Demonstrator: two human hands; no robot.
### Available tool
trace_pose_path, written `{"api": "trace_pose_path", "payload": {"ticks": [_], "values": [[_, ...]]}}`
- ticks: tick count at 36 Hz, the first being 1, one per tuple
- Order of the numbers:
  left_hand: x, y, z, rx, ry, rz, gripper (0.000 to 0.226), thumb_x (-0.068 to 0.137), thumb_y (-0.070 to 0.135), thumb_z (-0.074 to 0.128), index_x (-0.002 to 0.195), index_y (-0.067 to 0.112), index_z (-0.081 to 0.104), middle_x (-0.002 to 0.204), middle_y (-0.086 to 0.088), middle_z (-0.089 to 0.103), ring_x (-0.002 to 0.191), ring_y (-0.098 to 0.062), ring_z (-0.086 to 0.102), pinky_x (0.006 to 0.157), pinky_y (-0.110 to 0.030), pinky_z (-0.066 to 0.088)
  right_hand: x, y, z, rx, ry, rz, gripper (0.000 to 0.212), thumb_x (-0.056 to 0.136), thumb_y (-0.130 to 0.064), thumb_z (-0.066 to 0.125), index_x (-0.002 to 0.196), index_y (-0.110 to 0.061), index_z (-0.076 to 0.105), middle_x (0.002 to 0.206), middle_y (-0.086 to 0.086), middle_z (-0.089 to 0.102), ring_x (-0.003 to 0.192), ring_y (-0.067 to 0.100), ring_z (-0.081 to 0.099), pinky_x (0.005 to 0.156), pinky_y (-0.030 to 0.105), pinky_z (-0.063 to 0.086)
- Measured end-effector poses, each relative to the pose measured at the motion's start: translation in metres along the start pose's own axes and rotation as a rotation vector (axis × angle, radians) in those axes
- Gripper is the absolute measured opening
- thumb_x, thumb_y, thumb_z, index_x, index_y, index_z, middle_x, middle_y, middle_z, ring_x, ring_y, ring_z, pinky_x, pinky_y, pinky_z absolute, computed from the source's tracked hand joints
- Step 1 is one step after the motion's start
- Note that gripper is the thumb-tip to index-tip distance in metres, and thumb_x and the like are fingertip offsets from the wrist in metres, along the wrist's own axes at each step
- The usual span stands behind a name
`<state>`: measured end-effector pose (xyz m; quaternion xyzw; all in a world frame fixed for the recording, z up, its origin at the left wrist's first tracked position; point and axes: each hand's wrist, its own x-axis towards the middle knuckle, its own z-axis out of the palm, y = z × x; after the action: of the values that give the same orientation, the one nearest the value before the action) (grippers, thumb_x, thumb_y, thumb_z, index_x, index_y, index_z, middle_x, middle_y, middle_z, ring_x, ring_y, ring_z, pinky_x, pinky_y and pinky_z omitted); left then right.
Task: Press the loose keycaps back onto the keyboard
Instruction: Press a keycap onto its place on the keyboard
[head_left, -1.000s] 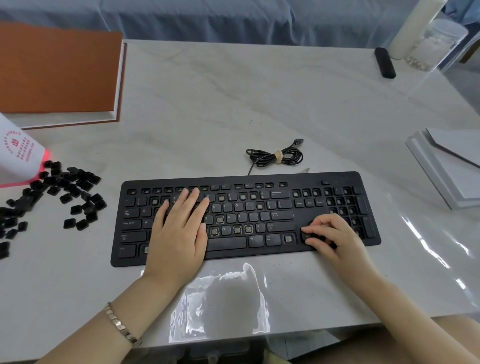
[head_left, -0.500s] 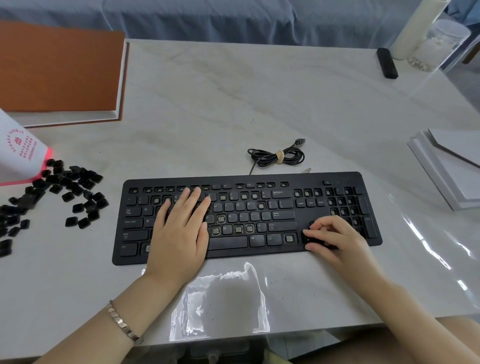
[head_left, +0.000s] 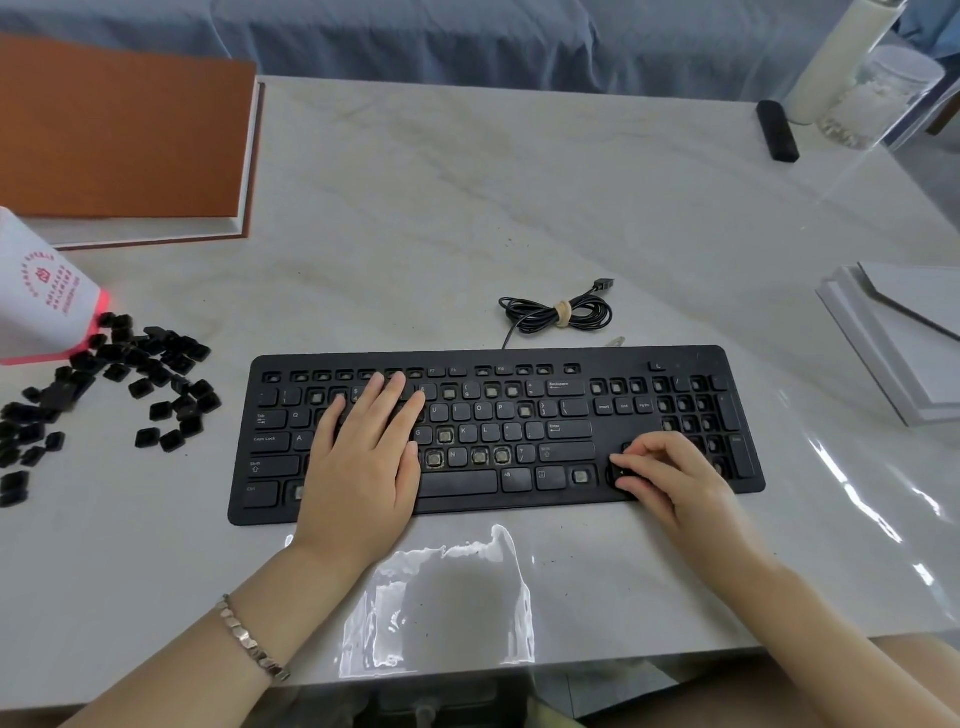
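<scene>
A person's left hand (head_left: 363, 467) lies flat and open on the letter rows of the flat black plastic keyboard (head_left: 496, 431), steadying it as it did a second ago. The right hand (head_left: 670, 475), fingers curled narrow, has barely shifted, pressing what seems to be a small black keycap (head_left: 621, 474) into the arrow cluster; whether it has seated is unclear. Many sockets remain bare, and the heap of loose black keycaps (head_left: 104, 384) waits on the pale marble table (head_left: 467, 208), well left of the board.
</scene>
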<state>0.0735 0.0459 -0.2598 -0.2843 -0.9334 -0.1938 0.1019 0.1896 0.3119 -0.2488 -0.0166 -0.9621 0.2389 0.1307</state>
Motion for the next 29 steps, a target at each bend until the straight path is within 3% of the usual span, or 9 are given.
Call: {"api": "trace_pose_path", "payload": {"ticks": [4, 10, 21, 25, 29], "values": [[-0.0004, -0.0009, 0.0001, -0.001, -0.003, -0.001, 0.045, 0.092, 0.021, 0.034, 0.127, 0.008, 0.058, 0.137, -0.012, 0.052, 0.131, -0.025, 0.041, 0.108, -0.045, 0.025, -0.002, 0.0014, -0.0004, 0.011, -0.004, -0.007, 0.023, 0.08, -0.012, 0.06, 0.098, -0.002, 0.071, 0.097, -0.006, 0.048, 0.083, 0.008, 0.048, 0.082, 0.012, 0.039], [0.0001, -0.0013, 0.0009, -0.004, -0.002, 0.001, 0.045, 0.091, 0.021, 0.034, 0.127, 0.008, 0.058, 0.137, -0.012, 0.052, 0.132, -0.024, 0.039, 0.109, -0.045, 0.025, 0.0003, 0.0019, 0.0014, 0.036, 0.001, -0.016, 0.035, 0.086, -0.028, 0.049, 0.095, -0.003, 0.072, 0.097, -0.009, 0.046, 0.084, 0.009, 0.048, 0.083, 0.012, 0.038], [0.0004, -0.0012, 0.0008, -0.006, -0.005, 0.0, 0.045, 0.091, 0.021, 0.034, 0.127, 0.007, 0.059, 0.137, -0.012, 0.052, 0.132, -0.023, 0.039, 0.109, -0.045, 0.024, 0.0, -0.0002, 0.0003, 0.008, 0.004, -0.016, 0.036, 0.086, -0.029, 0.048, 0.095, -0.003, 0.071, 0.097, -0.008, 0.047, 0.085, 0.01, 0.049, 0.083, 0.012, 0.037], [0.0002, -0.0013, 0.0006, -0.006, -0.006, 0.001, 0.045, 0.091, 0.021, 0.034, 0.127, 0.007, 0.059, 0.137, -0.012, 0.052, 0.132, -0.023, 0.039, 0.109, -0.044, 0.024, -0.0014, -0.0014, -0.0014, -0.017, -0.018, -0.02, 0.035, 0.087, -0.028, 0.048, 0.095, -0.003, 0.072, 0.094, 0.001, 0.058, 0.087, 0.011, 0.049, 0.082, 0.012, 0.037], [-0.0001, -0.0016, 0.0006, -0.005, -0.004, 0.001, 0.045, 0.091, 0.021, 0.035, 0.126, 0.007, 0.059, 0.137, -0.012, 0.052, 0.132, -0.023, 0.039, 0.109, -0.045, 0.024, -0.0002, -0.0027, -0.0001, -0.037, 0.004, 0.011, 0.024, 0.082, -0.019, 0.06, 0.095, -0.004, 0.072, 0.091, 0.003, 0.059, 0.085, 0.01, 0.048, 0.082, 0.011, 0.036]]}}
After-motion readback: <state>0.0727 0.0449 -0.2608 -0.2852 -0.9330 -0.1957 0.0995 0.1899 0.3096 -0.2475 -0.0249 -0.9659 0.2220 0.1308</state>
